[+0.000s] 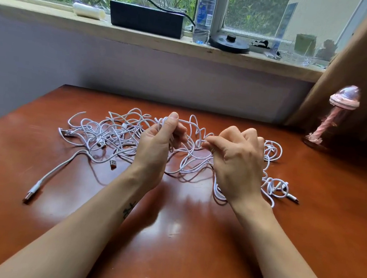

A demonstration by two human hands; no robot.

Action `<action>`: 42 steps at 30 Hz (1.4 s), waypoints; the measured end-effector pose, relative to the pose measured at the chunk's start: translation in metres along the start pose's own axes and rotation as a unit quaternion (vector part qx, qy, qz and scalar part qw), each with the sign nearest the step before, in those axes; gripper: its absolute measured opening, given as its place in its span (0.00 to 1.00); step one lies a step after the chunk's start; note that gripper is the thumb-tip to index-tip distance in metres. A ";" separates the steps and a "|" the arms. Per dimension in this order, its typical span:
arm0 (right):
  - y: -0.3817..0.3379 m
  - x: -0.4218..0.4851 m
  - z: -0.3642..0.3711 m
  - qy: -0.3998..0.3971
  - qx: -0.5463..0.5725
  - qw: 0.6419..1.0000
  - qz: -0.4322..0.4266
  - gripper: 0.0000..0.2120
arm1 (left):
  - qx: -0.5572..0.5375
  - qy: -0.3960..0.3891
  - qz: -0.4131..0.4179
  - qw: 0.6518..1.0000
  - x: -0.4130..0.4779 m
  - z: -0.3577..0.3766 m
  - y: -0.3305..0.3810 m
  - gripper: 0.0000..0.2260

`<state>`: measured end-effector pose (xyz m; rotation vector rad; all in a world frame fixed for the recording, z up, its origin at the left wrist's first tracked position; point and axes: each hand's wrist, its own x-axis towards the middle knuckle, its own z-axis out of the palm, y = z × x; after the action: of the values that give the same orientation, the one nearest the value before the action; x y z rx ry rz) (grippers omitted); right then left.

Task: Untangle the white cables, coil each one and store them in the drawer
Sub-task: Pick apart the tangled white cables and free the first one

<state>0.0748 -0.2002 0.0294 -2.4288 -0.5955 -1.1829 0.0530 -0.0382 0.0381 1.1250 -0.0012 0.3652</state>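
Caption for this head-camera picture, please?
Left hand and right hand pinch tangled white cables over a glossy reddish-brown wooden table.

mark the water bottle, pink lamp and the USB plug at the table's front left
Water bottle (204, 14): head view, on its label.
Pink lamp (345, 98): head view, on its domed top.
USB plug (29, 196): head view, on the connector end.

A glossy reddish-brown tabletop (188, 243) carries a loose tangle of white cables (113, 135) spread across its far half, reaching from near the left edge almost to the right edge. One strand trails toward the left edge and ends in a USB plug (28, 196). A pink lamp (325, 125) stands at the far right corner.
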 end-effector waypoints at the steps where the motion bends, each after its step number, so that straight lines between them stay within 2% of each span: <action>1: 0.002 0.000 0.001 -0.011 -0.023 1.000 0.003 0.10 | -0.002 -0.005 -0.003 1.000 -0.001 0.001 0.001 0.16; 5: 0.005 -0.003 0.001 -0.069 0.008 0.997 0.033 0.10 | 0.013 -0.032 -0.005 0.999 -0.005 0.004 0.000 0.19; 8: 0.002 -0.002 -0.005 -0.070 0.001 0.996 0.053 0.05 | 0.030 -0.054 -0.003 0.998 -0.005 0.003 -0.003 0.20; 12: 0.000 -0.001 -0.006 -0.098 0.000 0.991 0.088 0.09 | 0.051 -0.083 -0.001 0.995 -0.007 0.004 -0.004 0.20; 16: 0.008 -0.003 0.009 -0.133 0.038 0.990 0.007 0.12 | 0.036 -0.097 -0.007 0.995 -0.006 0.005 -0.005 0.20; 18: 0.009 -0.004 0.016 -0.153 0.074 0.985 -0.019 0.10 | 0.010 -0.096 -0.018 0.995 -0.004 0.003 -0.006 0.19; 21: 0.005 -0.005 0.018 -0.132 0.172 0.976 -0.027 0.09 | -0.022 -0.083 -0.036 0.996 0.001 0.000 -0.007 0.17; 27: -0.007 -0.005 0.011 -0.138 0.313 0.939 0.037 0.13 | -0.040 -0.044 -0.031 0.998 0.005 -0.003 -0.010 0.16; 32: -0.013 -0.002 0.009 -0.058 0.209 0.973 0.074 0.17 | -0.021 -0.016 -0.020 0.999 0.007 -0.005 -0.013 0.15; 37: -0.005 0.001 0.003 0.006 -0.007 0.999 0.042 0.18 | 0.016 0.016 0.003 1.000 0.006 -0.004 -0.011 0.13; 39: 0.000 0.002 0.003 0.022 -0.013 0.999 0.029 0.16 | 0.056 0.018 0.028 0.998 0.003 -0.003 -0.010 0.14; 42: 0.005 0.003 0.006 0.027 0.073 0.996 0.053 0.15 | 0.119 0.000 0.078 0.990 -0.002 -0.001 -0.010 0.15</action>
<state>0.0826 -0.2011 0.0278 -2.2692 -0.5119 -1.1176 0.0534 -0.0418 0.0289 1.3657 -0.0474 0.5152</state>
